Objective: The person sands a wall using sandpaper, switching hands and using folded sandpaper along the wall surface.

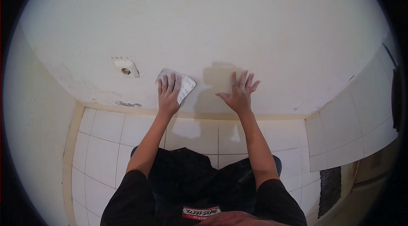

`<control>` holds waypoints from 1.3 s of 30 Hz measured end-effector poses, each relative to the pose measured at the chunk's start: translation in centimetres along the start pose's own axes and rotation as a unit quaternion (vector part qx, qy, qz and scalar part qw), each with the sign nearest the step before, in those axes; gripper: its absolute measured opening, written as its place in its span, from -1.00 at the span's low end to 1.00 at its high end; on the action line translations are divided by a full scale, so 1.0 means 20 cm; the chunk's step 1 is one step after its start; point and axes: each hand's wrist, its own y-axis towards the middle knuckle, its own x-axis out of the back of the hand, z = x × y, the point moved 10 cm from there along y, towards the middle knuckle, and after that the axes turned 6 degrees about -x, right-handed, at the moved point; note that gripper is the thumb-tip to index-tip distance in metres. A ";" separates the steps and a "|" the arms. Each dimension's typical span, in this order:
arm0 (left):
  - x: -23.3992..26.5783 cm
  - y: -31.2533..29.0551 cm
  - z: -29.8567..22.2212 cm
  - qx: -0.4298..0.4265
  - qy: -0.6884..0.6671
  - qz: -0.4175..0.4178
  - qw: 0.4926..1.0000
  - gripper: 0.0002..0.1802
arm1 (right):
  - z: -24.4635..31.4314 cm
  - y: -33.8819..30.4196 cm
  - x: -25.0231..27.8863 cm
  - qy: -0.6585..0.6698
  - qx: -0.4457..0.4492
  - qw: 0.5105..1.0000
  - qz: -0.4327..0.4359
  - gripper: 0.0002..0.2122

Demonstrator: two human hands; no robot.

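Observation:
My left hand (168, 94) presses a pale sheet of sandpaper (185, 85) flat against the cream wall (221, 26), fingers spread over it. The sheet sticks out to the right of my fingers. My right hand (239, 93) rests flat on the same wall a little to the right, fingers spread, holding nothing. Both forearms reach up from the lower edge.
A small white wall fitting with a round hole (126, 68) sits left of my left hand. Chipped paint (126, 104) runs along the wall's foot. White floor tiles (102, 149) lie below; tiled wall (361, 128) and a dark vent (330, 184) stand at right.

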 end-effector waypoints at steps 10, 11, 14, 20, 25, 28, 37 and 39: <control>0.13 0.25 -0.06 -0.013 0.014 -0.027 0.999 -0.25 | -0.01 0.01 -0.02 0.006 -0.006 1.000 0.010 0.10; 0.08 0.16 -0.04 -0.015 0.026 -0.010 0.999 -0.27 | 0.00 0.01 -0.02 0.008 -0.004 1.000 0.010 0.10; -0.04 -0.08 -0.03 -0.015 0.025 0.042 0.999 -0.29 | 0.00 0.01 0.00 0.000 0.009 1.000 -0.010 0.10; -0.07 -0.18 0.02 0.001 0.038 0.091 0.995 -0.28 | 0.01 0.00 -0.01 0.014 0.003 1.000 -0.004 0.09; 0.20 0.27 -0.03 0.018 0.010 -0.034 0.999 -0.25 | -0.01 0.00 -0.03 0.006 -0.003 1.000 0.003 0.10; 0.32 0.45 -0.08 0.019 -0.024 -0.051 0.998 -0.06 | -0.01 0.00 -0.02 0.003 0.003 1.000 -0.008 0.10; -0.04 -0.13 0.02 0.011 0.028 0.046 0.998 -0.34 | 0.02 0.00 0.00 0.015 0.015 0.999 -0.027 0.10; -0.05 -0.16 0.03 0.014 0.033 0.062 0.997 -0.32 | 0.01 0.00 0.00 0.016 0.010 1.000 -0.025 0.09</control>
